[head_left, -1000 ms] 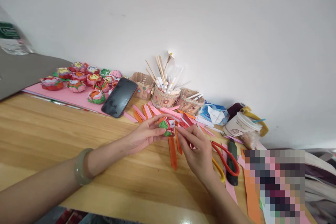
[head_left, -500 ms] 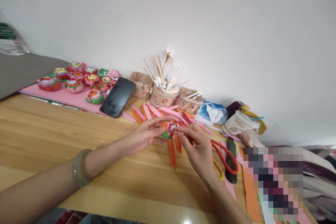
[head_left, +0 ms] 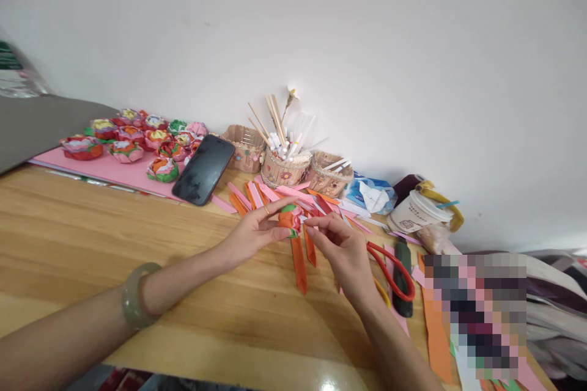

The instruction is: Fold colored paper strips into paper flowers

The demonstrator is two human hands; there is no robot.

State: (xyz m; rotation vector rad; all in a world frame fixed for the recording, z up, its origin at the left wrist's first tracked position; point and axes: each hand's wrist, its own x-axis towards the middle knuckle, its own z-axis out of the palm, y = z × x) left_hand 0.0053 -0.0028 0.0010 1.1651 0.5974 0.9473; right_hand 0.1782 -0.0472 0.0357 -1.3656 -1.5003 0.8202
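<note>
My left hand [head_left: 259, 227] holds a small paper flower [head_left: 288, 220] between thumb and fingers, above the wooden table [head_left: 220, 311]. Orange, green, pink and white petals show on it. From the right, my right hand [head_left: 337, 244] pinches with thumb and forefinger at the flower's pale inner petals. Just behind and beneath both hands lie folded paper strips [head_left: 300, 266] in orange, pink and red. Scissors with red handles [head_left: 398, 275] rest beside my right wrist, partly hidden by it.
Several finished paper flowers [head_left: 126, 151] sit on pink sheets at left, with a phone [head_left: 204, 169] propped near them. Decorated baskets [head_left: 284, 172] with sticks and pens stand by the wall. A dark-handled tool [head_left: 403, 281], a white cup [head_left: 418, 212] and paper strips are at right.
The flower has turned in my left hand, so its orange and green outer side shows more. My right fingertips stay at its centre. The view has shifted slightly.
</note>
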